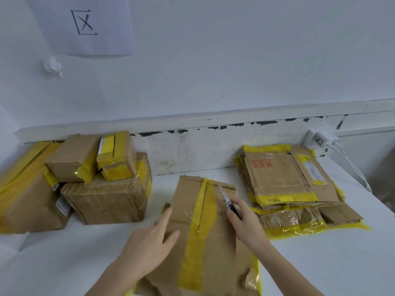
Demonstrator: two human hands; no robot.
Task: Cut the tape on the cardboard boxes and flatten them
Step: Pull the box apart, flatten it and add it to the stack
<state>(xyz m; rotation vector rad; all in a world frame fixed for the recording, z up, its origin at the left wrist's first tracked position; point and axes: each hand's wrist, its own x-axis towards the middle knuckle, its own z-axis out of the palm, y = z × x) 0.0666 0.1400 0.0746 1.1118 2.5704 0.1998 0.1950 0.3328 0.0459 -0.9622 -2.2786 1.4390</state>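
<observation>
A flattened cardboard box (188,212) with a strip of yellow tape (201,221) down its middle lies on the white table in front of me. My left hand (154,238) rests flat on its left side, fingers straight. My right hand (245,221) grips a utility knife (227,200), whose blade points up and away over the box's far right part. Left of it stand several taped boxes (106,197) in a pile. To the right lies a stack of flattened boxes (286,184).
The white table (74,253) runs to a white wall with a trim strip. A charger (320,139) with white cables sits at the back right corner. The table's right edge falls away near the cables. A paper sheet (85,24) hangs on the wall.
</observation>
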